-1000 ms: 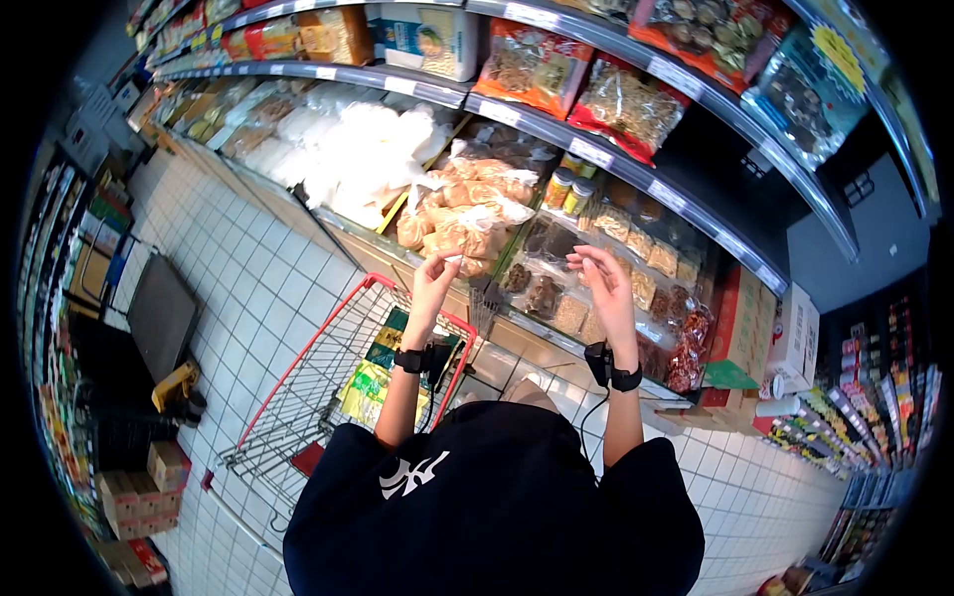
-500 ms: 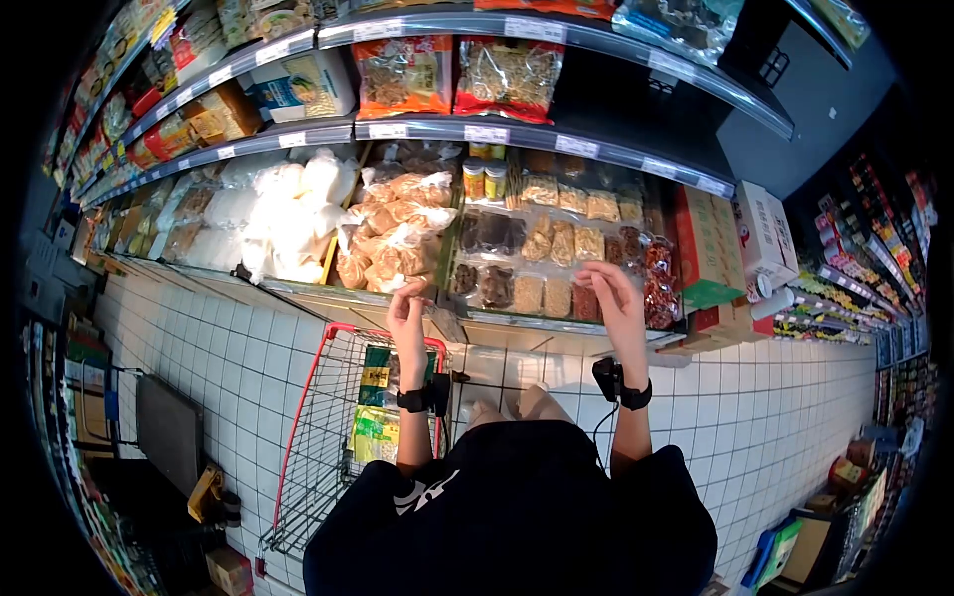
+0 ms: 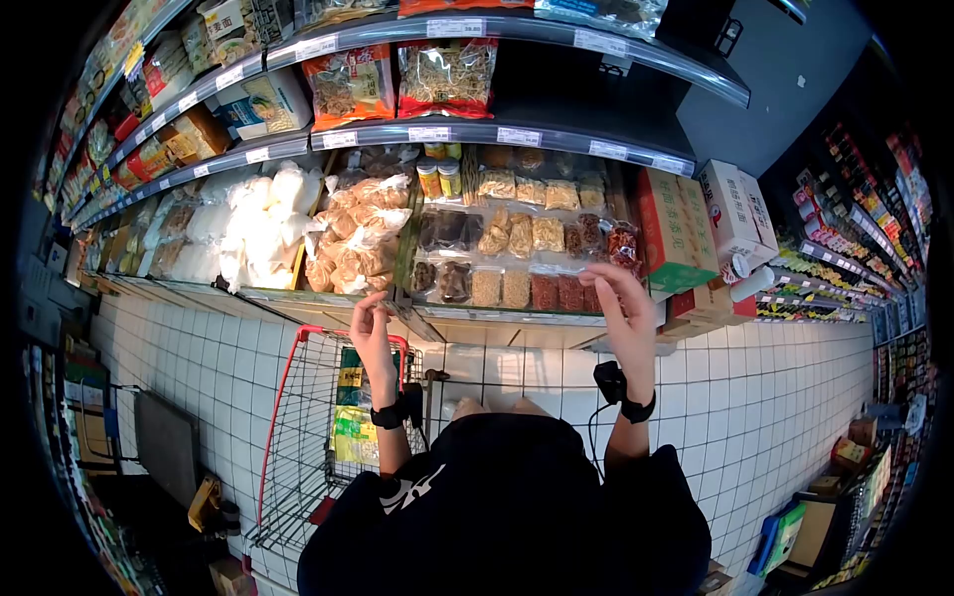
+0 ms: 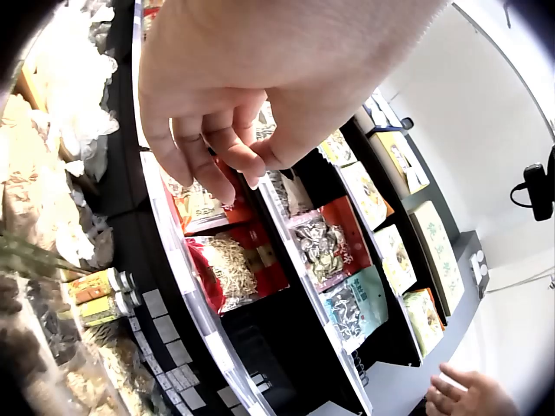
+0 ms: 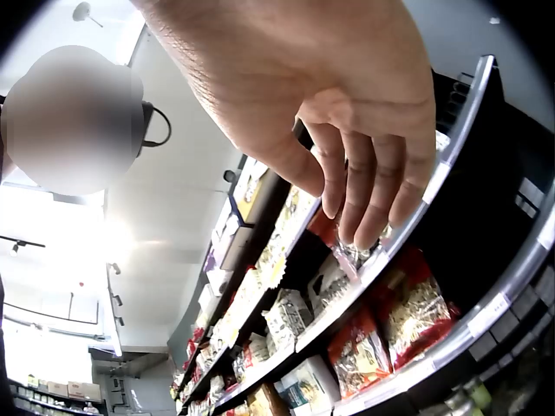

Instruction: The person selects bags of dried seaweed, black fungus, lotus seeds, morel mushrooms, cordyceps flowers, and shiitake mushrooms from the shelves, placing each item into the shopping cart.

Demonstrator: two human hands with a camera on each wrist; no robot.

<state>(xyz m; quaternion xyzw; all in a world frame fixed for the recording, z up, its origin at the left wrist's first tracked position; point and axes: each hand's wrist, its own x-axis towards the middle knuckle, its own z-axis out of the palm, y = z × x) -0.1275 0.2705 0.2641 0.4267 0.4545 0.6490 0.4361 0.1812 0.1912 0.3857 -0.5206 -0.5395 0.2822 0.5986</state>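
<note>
My left hand (image 3: 372, 340) hovers in front of the display counter's edge, over the red-handled shopping cart (image 3: 282, 382), its fingers loosely bent with nothing in them. The right hand (image 3: 628, 316) is raised by the counter's right part, fingers relaxed and holding nothing; its fingertips overlap the packs of red dried goods (image 3: 558, 292) in the head view. Both wrist views show bare, loosely bent fingers. On the counter lie clear bags of brown goods (image 3: 366, 228), white bags (image 3: 266, 223), packs of pale grains (image 3: 500, 288) and two yellow-labelled jars (image 3: 439, 180).
Shelves (image 3: 397, 132) with orange-red bags (image 3: 447, 77) rise behind the counter. A green-and-red carton (image 3: 678, 228) and a white carton (image 3: 737, 211) stand at its right end. Green and yellow packets (image 3: 356, 432) lie in the cart. A dark flat panel (image 3: 167, 447) is on the left.
The head view has turned and shifted rightward, so the counter and shelves sit further left in it. Both hands stay raised with nothing in them.
</note>
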